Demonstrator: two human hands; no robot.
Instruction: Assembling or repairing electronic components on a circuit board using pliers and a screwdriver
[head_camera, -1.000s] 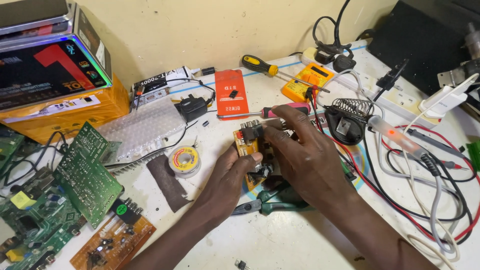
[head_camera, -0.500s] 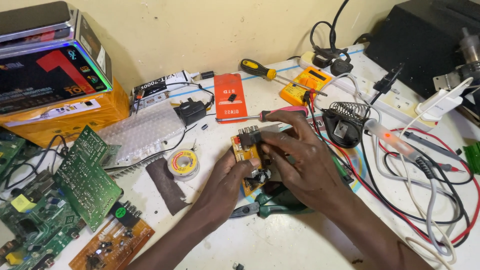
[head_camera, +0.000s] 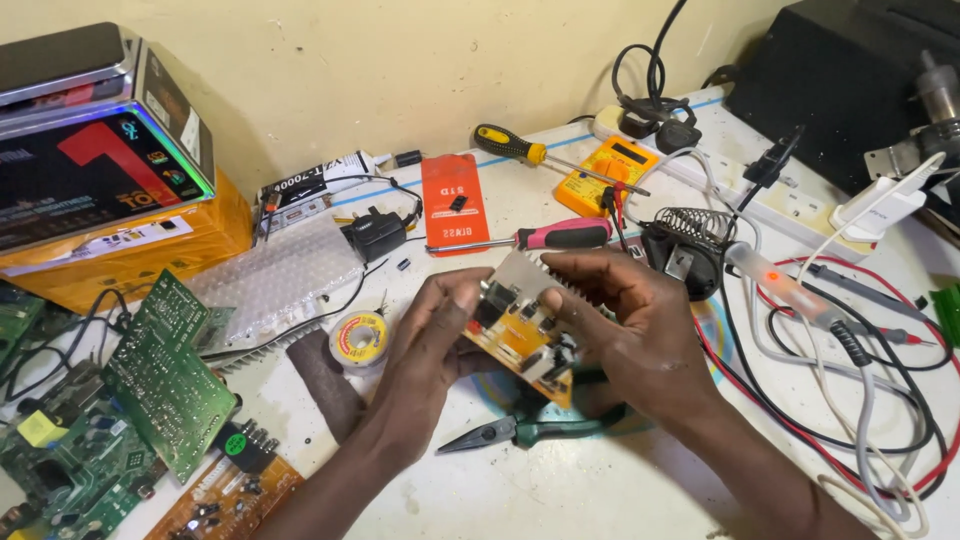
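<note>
Both hands hold a small orange circuit board (head_camera: 520, 335) with dark components and a metal heat sink at its far edge, tilted above the white workbench. My left hand (head_camera: 430, 345) grips its left edge with thumb and fingers. My right hand (head_camera: 625, 325) grips the right edge and the top. Green-handled long-nose pliers (head_camera: 520, 430) lie on the bench just below the board. A pink-handled screwdriver (head_camera: 560, 236) lies just beyond it.
A solder spool (head_camera: 359, 338) and dark cloth strip (head_camera: 330, 385) lie left of my hands. Green circuit boards (head_camera: 165, 375) sit at far left by an orange box (head_camera: 130, 250). A soldering iron stand (head_camera: 690, 250), yellow multimeter (head_camera: 608, 175), power strip (head_camera: 790, 205) and tangled cables (head_camera: 870, 400) fill the right.
The board has been lifted and turned in both hands, so its component face and heat sink now show. The pliers below it are now uncovered.
</note>
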